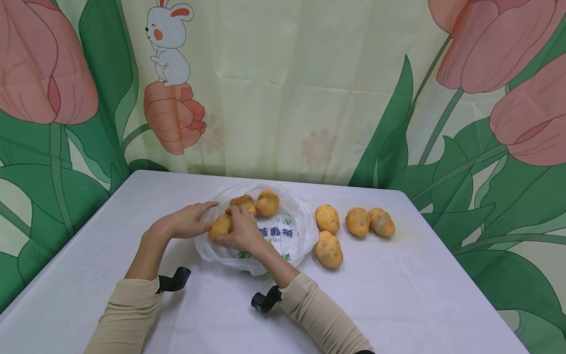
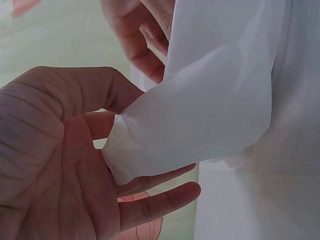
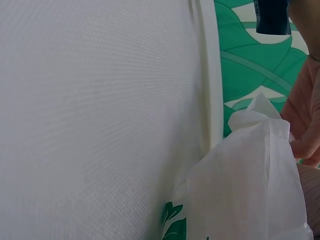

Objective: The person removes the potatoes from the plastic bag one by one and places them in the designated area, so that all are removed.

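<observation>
My right hand (image 1: 244,228) reaches into an open white plastic bag (image 1: 305,246) and grips a potato (image 1: 219,227) at its left side. Behind that hand, a second potato (image 1: 243,200) and a third potato (image 1: 268,202) lie in the bag. At the bag's left rim is my left hand (image 1: 187,221), its fingers mostly straight and spread. In the left wrist view, a flap of the bag (image 2: 200,115) lies between the thumb and fingers of the left hand (image 2: 65,150). The bag's wall hides the right hand's fingertips in the right wrist view.
Right of the bag, several potatoes lie on the white-covered table (image 1: 420,295): a front potato (image 1: 328,250), one behind it (image 1: 327,219), and a touching pair (image 1: 357,221) farther right. A curtain (image 1: 283,98) printed with tulips and a rabbit hangs behind the table.
</observation>
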The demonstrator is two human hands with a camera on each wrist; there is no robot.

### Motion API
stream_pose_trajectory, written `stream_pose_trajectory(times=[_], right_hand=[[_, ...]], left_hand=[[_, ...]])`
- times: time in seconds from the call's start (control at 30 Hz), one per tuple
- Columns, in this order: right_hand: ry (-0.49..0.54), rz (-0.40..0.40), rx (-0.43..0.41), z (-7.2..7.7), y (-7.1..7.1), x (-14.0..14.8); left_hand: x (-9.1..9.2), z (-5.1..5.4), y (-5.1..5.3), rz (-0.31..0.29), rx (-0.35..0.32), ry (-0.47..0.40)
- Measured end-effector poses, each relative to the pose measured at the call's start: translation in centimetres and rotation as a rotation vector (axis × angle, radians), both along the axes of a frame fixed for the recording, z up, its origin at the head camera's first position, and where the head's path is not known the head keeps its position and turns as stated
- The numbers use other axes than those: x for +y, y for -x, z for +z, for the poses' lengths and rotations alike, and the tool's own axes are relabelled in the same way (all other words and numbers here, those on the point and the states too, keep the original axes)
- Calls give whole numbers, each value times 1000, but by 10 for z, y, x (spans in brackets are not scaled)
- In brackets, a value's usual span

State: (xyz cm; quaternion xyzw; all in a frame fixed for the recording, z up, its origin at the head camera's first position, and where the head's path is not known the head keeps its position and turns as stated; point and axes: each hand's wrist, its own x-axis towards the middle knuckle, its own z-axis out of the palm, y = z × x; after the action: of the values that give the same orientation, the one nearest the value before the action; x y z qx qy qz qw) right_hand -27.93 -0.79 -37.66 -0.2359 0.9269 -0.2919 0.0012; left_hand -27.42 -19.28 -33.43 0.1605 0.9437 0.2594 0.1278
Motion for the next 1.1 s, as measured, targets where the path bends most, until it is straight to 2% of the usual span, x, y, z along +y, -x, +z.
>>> stream_pose_trajectory(times=[0.2,0.5,1.1], right_hand=[[7,5,23,-2,0,0],[22,-18,18,-3,-2,4],[148,-60,72,5,-16,37]], left_hand=[[0,1,-1,-19,10,-6],[-1,0,-1,-10,8,-13],[-1,3,-2,-20,10,1]])
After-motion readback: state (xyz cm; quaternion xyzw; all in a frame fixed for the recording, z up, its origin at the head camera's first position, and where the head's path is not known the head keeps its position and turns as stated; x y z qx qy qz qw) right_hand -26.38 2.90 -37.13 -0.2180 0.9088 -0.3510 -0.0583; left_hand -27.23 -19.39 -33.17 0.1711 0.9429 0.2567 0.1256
